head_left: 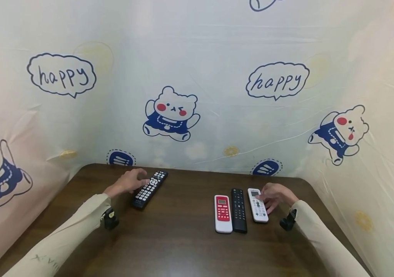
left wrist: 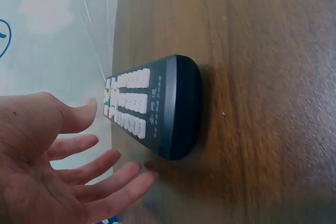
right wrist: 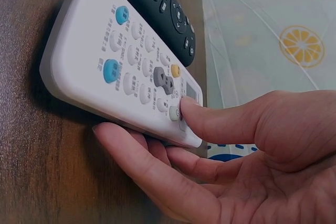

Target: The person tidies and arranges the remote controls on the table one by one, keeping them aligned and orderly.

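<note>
On the left of the table lies a black remote control (head_left: 150, 189) with white buttons. My left hand (head_left: 130, 181) is beside it, fingers spread and loosely bent; in the left wrist view a gap shows between the fingers and the black remote (left wrist: 181, 108). On the right, my right hand (head_left: 276, 195) holds a white remote control (head_left: 258, 209) by its side. The right wrist view shows the thumb on the white remote's face (right wrist: 79, 40) near its display, with the fingers along its side edge. Whether the fingertips reach underneath is hidden.
Left of the white remote, a slim black remote (head_left: 239, 211) and a red-and-white remote (head_left: 223, 215) lie side by side on the brown wooden table (head_left: 176, 238). A printed curtain (head_left: 217, 127) hangs behind the table and along both sides.
</note>
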`<act>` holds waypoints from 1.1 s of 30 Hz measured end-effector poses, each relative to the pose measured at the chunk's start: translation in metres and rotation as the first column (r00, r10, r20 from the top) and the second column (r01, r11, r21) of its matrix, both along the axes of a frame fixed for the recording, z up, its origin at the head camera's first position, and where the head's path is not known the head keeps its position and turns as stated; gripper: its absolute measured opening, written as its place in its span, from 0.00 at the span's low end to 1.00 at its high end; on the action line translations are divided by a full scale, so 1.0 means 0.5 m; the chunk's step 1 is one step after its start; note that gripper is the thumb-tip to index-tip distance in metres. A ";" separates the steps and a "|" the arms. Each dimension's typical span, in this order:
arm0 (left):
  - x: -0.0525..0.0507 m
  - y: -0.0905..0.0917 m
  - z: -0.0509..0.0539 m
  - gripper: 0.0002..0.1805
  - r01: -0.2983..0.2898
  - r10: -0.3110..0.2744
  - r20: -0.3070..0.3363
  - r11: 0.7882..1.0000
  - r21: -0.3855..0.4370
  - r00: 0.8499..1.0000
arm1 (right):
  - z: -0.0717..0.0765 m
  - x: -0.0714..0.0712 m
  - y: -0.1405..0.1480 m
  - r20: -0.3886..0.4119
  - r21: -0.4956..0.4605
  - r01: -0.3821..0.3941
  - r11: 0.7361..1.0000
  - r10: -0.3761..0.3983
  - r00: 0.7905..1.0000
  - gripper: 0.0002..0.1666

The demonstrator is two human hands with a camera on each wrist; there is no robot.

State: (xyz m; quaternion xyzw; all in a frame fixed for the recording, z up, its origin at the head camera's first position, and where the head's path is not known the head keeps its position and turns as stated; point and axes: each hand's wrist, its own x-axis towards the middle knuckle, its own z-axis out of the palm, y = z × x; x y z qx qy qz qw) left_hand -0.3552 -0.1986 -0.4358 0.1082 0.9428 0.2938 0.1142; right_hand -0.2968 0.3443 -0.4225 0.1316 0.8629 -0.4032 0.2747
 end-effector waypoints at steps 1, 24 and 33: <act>-0.001 0.003 0.002 0.28 0.004 -0.004 -0.017 1.000 -0.009 1.000 | 0.000 0.000 0.000 -0.001 0.000 -0.003 1.000 0.003 1.000 0.17; -0.004 0.051 0.000 0.41 -0.020 0.018 0.151 1.000 0.014 0.988 | -0.013 0.000 0.006 -0.004 -0.012 0.002 1.000 -0.002 1.000 0.13; 0.001 0.038 0.003 0.33 -0.087 0.024 0.262 0.969 0.231 0.965 | -0.015 -0.002 0.007 -0.017 -0.021 0.013 1.000 -0.014 1.000 0.10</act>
